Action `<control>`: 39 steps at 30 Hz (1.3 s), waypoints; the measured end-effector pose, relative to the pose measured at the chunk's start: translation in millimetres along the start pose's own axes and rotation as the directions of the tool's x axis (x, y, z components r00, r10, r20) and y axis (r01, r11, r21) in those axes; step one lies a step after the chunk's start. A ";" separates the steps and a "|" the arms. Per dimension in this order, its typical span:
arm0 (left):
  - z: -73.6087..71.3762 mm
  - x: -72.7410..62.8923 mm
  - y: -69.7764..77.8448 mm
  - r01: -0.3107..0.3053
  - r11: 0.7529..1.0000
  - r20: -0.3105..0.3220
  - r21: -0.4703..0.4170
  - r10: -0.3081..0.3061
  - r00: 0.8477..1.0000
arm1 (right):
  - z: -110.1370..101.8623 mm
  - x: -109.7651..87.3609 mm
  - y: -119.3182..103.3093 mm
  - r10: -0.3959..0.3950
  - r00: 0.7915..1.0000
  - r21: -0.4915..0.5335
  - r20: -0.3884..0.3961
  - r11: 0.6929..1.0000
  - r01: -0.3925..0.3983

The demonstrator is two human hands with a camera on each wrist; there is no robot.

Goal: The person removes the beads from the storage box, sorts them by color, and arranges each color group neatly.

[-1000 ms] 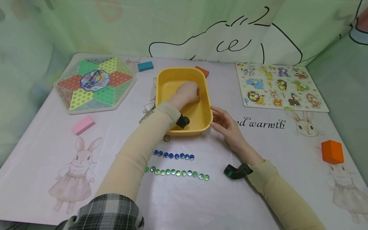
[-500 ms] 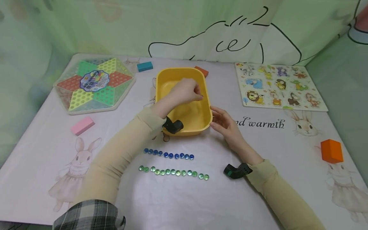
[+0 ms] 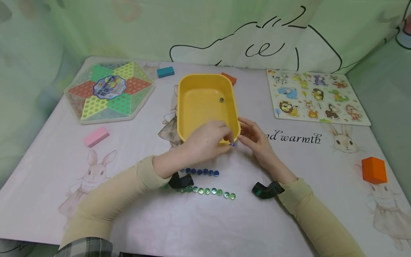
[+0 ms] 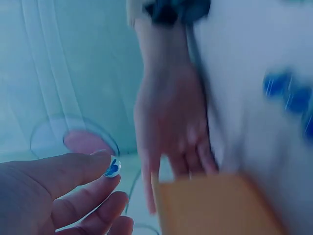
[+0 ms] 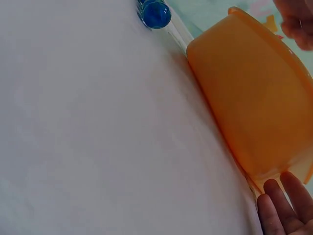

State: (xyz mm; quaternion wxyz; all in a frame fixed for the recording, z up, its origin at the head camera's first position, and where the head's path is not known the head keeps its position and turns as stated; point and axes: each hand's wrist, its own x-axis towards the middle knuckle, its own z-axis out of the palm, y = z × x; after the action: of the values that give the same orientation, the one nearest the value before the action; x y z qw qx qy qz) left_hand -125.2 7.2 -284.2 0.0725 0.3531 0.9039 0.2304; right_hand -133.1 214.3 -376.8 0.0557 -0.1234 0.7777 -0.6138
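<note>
My left hand (image 3: 207,141) is over the near right rim of the yellow bin (image 3: 205,75), pinching a clear marble with blue inside (image 4: 113,168) between thumb and forefinger. One dark-looking marble (image 3: 221,100) lies on the bin floor towards the far right. At the bin's near right corner my right hand (image 3: 258,144) rests with relaxed fingers against the outer wall. Closer to me runs a row of blue marbles (image 3: 205,172), its left end partly behind my left wrist. A row of green marbles (image 3: 207,191) lies nearer still, also partly covered by the left wrist and its camera.
A star-patterned checkers board (image 3: 110,93) lies back left, an animal puzzle board (image 3: 318,96) back right. Around the bin are a pink block (image 3: 96,137), a blue block (image 3: 165,72) and a red-orange block (image 3: 229,78). An orange block (image 3: 374,170) stands at the far right.
My left hand has come up out of the bin and moved towards me to its near right corner, with a blue marble pinched in it. The right hand has stayed at the bin.
</note>
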 end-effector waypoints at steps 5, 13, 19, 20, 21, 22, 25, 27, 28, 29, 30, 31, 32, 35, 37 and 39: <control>13.9 -22.4 11.6 -0.066 0.997 0.121 -0.039 0.071 0.990 | -0.1 0.5 -1.2 -0.020 1.000 0.008 0.004 1.000 0.020; 34.9 -30.9 4.4 -0.030 0.999 0.185 -0.010 0.031 0.982 | 1.7 1.7 -3.9 0.022 1.000 0.011 -0.009 1.000 -0.021; 47.1 -28.9 -3.4 -0.020 0.997 0.176 0.072 0.007 0.984 | 1.2 1.5 -3.1 0.020 1.000 -0.003 -0.013 1.000 -0.020; 48.6 -28.6 -3.8 -0.021 0.996 0.172 0.089 0.005 0.985 | 1.0 1.4 -2.8 0.019 1.000 -0.001 -0.012 1.000 -0.019; 50.0 -28.6 -3.9 -0.022 0.994 0.168 0.106 0.004 0.986 | 0.7 1.3 -2.7 0.020 1.000 0.003 -0.010 1.000 -0.020; 51.4 -28.6 -3.9 -0.021 0.993 0.168 0.119 0.001 0.986 | 0.5 1.3 -2.5 0.019 1.000 0.004 -0.008 1.000 -0.019; 54.9 -29.1 -3.5 -0.019 0.990 0.166 0.143 -0.005 0.986 | 0.1 1.2 -2.2 0.021 1.000 0.004 -0.006 1.000 -0.021; 56.7 -29.6 -3.4 -0.015 0.989 0.163 0.146 -0.009 0.987 | 0.0 1.1 -2.0 0.023 1.000 0.002 -0.008 1.000 -0.023; 57.4 -29.7 -3.4 -0.012 0.989 0.161 0.146 -0.011 0.987 | 0.0 1.1 -1.9 0.024 1.000 0.002 -0.009 1.000 -0.024; 57.8 -29.9 -3.4 -0.009 0.990 0.157 0.143 -0.014 0.988 | 0.0 1.1 -1.8 0.026 1.000 0.003 -0.009 1.000 -0.026; 58.2 -30.0 -3.4 -0.006 0.990 0.153 0.140 -0.016 0.988 | 0.0 1.1 -1.7 0.027 1.000 0.003 -0.009 1.000 -0.027; 58.6 -30.1 -3.6 -0.002 0.991 0.151 0.137 -0.018 0.988 | 0.0 1.0 -1.6 0.030 1.000 0.004 -0.008 1.000 -0.030; 59.0 -30.1 -3.9 0.000 0.991 0.149 0.133 -0.020 0.989 | 0.0 0.9 -1.5 0.032 0.999 0.006 -0.007 0.999 -0.032; 59.4 -30.0 -4.3 0.008 0.992 0.152 0.122 -0.027 0.988 | 0.0 0.5 -1.5 0.036 0.999 0.006 -0.005 0.999 -0.036; 59.8 -30.0 -4.6 0.011 0.993 0.156 0.118 -0.029 0.987 | 0.0 0.1 -1.4 0.036 0.999 0.003 -0.005 0.999 -0.036; 59.7 -30.1 -4.5 0.012 0.993 0.161 0.117 -0.030 0.987 | 0.0 -0.2 -1.1 0.034 0.999 0.002 -0.005 0.999 -0.034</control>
State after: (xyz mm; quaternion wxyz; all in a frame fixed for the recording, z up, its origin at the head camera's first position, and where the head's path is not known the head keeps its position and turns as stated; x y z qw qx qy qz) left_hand -88.1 5.9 -340.0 0.1276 0.3647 0.9105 0.1473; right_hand -132.7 214.1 -375.8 0.0643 -0.1083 0.7793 -0.6138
